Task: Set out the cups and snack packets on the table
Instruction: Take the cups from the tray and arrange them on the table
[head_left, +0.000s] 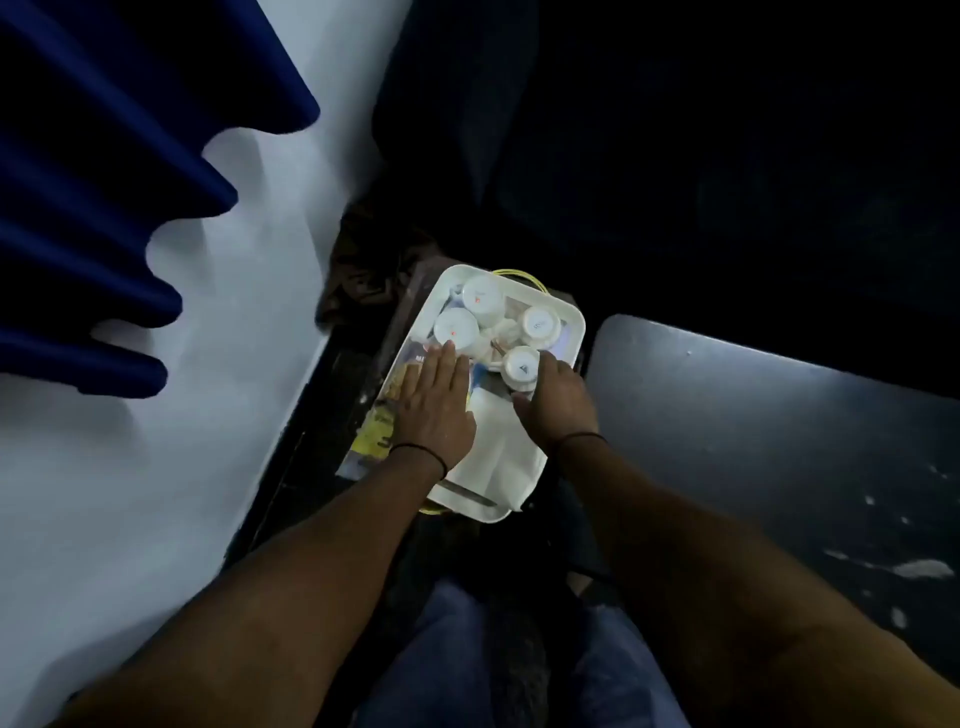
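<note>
A white tray (571, 325) sits low in the dim scene, on a dark stand between a pale wall on the left and a dark surface (779, 431) on the right. Four white cups stand upside down at its far end: one at the far left (482, 297), one just nearer on the left (455, 327), one at the far right (540, 325), and the nearest cup (521, 368) to the right of centre.

The right hand (558, 400) is wrapped around that nearest cup — its fingers curl about the far right side and the thumb presses the near side, so the cup is gripped. The left hand (436, 405) lies flat, palm down, fingers together and stretched out, resting on snack packets (387, 400) along the tray's left side; a yellow packet shows beside the wrist. A white cloth (498, 452) covers the near part of the tray between the two hands. Each wrist wears a thin dark band — the person's blue trousers fill the near edge.
</note>
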